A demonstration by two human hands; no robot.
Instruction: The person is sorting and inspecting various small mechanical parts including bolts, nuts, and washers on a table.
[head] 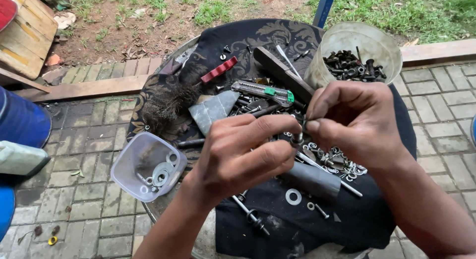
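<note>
Hands (297, 140) pinch nut (297, 138); tub (130, 166) holds washers (160, 173).

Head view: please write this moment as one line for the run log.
left hand: grips small bolt | right hand: fingers pinch its top | below: black cloth with loose washers

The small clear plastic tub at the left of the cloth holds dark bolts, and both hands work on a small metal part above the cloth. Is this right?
Not quite. In the head view the small clear plastic tub holds silver washers; the dark bolts are in the large round bucket. Left hand and right hand do work on a small metal part.
</note>
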